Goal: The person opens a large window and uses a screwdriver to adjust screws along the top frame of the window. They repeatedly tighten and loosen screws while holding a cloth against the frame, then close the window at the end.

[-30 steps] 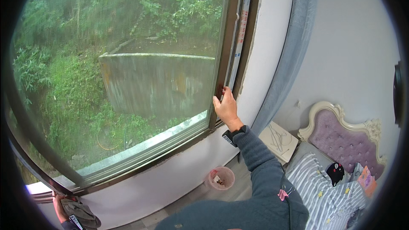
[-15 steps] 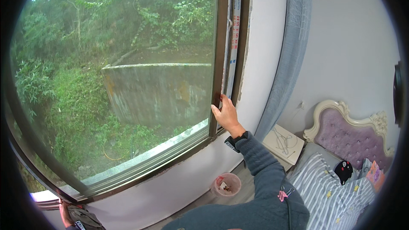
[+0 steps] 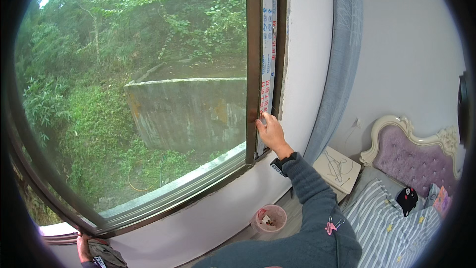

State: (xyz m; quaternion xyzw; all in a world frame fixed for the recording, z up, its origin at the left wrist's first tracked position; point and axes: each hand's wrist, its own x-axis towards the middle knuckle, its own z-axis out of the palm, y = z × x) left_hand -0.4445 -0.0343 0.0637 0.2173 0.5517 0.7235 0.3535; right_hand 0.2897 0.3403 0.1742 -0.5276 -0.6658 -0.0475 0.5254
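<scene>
A sliding window with a brown sash (image 3: 253,74) fills the left and middle of the view. My right hand (image 3: 271,133) has its fingers curled at the sash's right upright, low down, with the thumb on the room side. Just right of that upright runs a strip of printed protective film (image 3: 268,64) on the frame. At the bottom left my left hand (image 3: 85,249) reaches up to the lower corner of the window frame; its fingertips are hidden there. Next to it lies a crumpled grey-brown cloth thing (image 3: 106,254), partly cut off by the rim.
Beneath the window is a pink waste bin (image 3: 270,220) with scraps inside. To the right stand a white bedside table (image 3: 342,168) and a bed with a purple tufted headboard (image 3: 414,156). A blue-grey curtain (image 3: 342,54) hangs beside the window. A pink clip (image 3: 330,227) is on my clothing.
The sash has slid left against its frame, and the film strip beside it shows wider. My right hand stays at the sash edge. The whole view has shifted slightly.
</scene>
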